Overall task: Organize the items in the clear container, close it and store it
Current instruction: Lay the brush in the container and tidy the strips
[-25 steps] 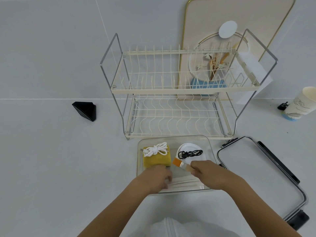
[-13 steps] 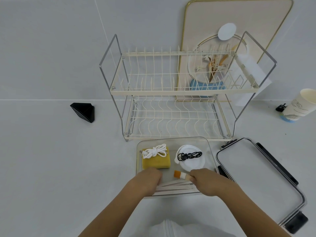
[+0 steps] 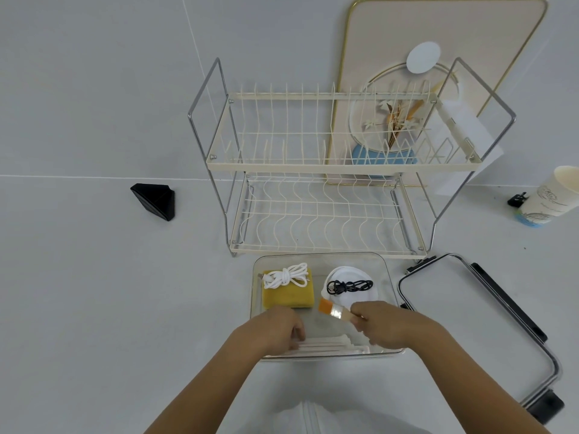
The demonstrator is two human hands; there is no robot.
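The container holds a sponge at 10 o'clock. The right hand grips a brush; the left hand curls over white sticks, grasp unclear.

Both bare forearms reach forward into the clear container, the left hand curled knuckles-up over its near-left part, the right hand closed around a small brush over its near-right part.

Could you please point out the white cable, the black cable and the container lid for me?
white cable point(image 3: 285, 275), head view, on the knotted middle of the coil.
black cable point(image 3: 348, 286), head view, on the bundled middle.
container lid point(image 3: 463, 321), head view, on its clear panel.
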